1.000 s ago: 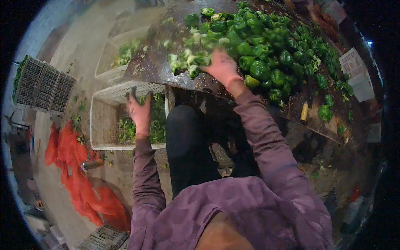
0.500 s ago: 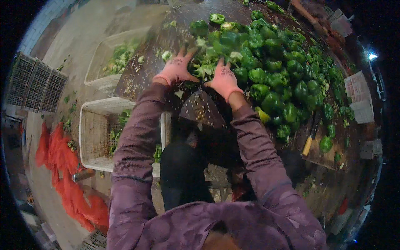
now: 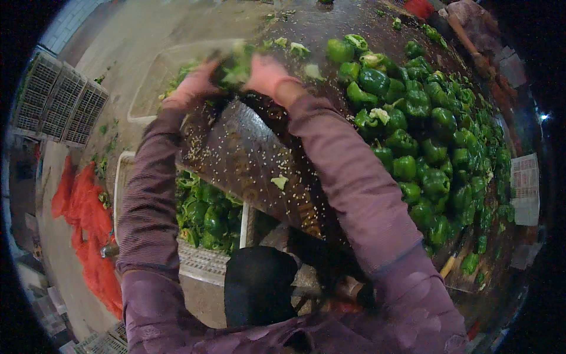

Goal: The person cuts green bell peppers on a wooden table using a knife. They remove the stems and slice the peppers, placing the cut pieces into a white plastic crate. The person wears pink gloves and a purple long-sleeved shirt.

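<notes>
My left hand (image 3: 197, 84) and my right hand (image 3: 268, 74), both in pink gloves, are at the table's left edge, above the far white crate (image 3: 139, 109). Pressed between them is a clump of green pepper scraps (image 3: 237, 66); motion blurs it and the fingers. More pale scraps lie in that crate. Beside my right hand, a few pepper cores (image 3: 299, 49) rest on the dark table (image 3: 259, 150), which is strewn with seeds. To the right spreads a large heap of green bell peppers (image 3: 435, 118).
A nearer white crate (image 3: 203, 259) below the table edge holds green peppers. A knife with a yellow handle (image 3: 449, 264) lies at the table's right front. Red netting (image 3: 88, 206) and stacked dark crates (image 3: 62, 97) are on the floor at left. Another crate (image 3: 525, 189) stands far right.
Both hands have swept left across the table from beside the pepper heap, carrying scraps to the edge over the far crate. Seed-strewn tabletop now shows where the scraps were.
</notes>
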`<state>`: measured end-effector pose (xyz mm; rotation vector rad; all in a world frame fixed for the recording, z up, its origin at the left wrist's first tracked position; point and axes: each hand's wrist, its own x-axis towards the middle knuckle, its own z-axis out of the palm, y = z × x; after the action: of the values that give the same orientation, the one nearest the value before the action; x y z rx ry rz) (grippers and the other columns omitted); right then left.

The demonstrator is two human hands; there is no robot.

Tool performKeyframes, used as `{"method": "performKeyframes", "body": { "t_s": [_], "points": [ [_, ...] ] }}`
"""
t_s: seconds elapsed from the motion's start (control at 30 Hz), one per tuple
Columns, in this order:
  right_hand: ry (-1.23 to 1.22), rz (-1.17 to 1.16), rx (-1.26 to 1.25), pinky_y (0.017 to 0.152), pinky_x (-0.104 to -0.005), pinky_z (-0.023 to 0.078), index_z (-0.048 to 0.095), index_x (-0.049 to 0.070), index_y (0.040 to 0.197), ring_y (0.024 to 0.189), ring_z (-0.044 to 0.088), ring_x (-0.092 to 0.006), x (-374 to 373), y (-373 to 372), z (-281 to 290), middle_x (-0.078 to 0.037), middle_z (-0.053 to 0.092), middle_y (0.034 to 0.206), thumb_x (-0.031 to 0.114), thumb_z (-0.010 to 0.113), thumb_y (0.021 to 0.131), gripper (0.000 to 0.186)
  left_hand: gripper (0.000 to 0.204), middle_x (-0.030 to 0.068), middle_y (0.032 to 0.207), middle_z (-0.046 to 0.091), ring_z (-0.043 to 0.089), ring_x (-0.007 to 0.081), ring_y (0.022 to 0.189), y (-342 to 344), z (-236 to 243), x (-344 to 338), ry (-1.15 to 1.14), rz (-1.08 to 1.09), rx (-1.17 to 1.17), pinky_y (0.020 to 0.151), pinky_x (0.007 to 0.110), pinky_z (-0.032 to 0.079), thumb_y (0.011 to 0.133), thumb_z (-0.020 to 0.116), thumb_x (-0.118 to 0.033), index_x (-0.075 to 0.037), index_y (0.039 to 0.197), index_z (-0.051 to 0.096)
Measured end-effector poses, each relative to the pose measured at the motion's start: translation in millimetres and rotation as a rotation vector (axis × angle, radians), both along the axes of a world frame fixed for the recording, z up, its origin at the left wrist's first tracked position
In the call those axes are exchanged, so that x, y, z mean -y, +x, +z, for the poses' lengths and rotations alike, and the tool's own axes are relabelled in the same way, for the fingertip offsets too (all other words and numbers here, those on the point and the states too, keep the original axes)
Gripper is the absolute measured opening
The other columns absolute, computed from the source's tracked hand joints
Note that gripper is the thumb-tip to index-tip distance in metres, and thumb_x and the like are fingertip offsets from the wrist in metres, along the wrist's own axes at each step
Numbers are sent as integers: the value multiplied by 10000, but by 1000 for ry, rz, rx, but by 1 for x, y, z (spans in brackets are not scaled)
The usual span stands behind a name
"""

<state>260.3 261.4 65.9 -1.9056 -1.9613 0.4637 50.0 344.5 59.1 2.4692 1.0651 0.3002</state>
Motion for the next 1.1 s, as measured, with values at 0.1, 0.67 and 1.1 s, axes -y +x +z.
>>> {"method": "performKeyframes", "body": {
  "t_s": [0.1, 0.67, 1.1],
  "points": [
    [155, -77, -301, 991, -406, 431, 470, -72, 1227, 1178, 518, -367, -51, -27, -13, -257, 541, 1240, 413, 756, 652, 805, 814, 208, 1445, 374, 388, 331, 1323, -25, -2, -29, 243, 196, 72, 1077, 410, 336, 721, 766, -249, -184, 1428, 368],
    [349, -8, 1, 1055, -446, 329, 501, 56, 1287, 1235, 399, -414, 58, 16, -36, -231, 447, 1329, 282, 710, 761, 610, 579, 43, 1558, 172, 272, 266, 1396, -77, -110, -47, 109, -67, -564, 1116, 498, 253, 893, 481, -137, -215, 1449, 342],
    [385, 43, 50, 1042, -470, 327, 484, 43, 1283, 1212, 412, -379, 57, 15, -27, -188, 455, 1306, 223, 739, 686, 674, 816, 76, 1527, 254, 251, 399, 1376, -96, -140, -141, 124, 14, -522, 1075, 584, 289, 726, 746, -402, -286, 1429, 348]
  ]
}}
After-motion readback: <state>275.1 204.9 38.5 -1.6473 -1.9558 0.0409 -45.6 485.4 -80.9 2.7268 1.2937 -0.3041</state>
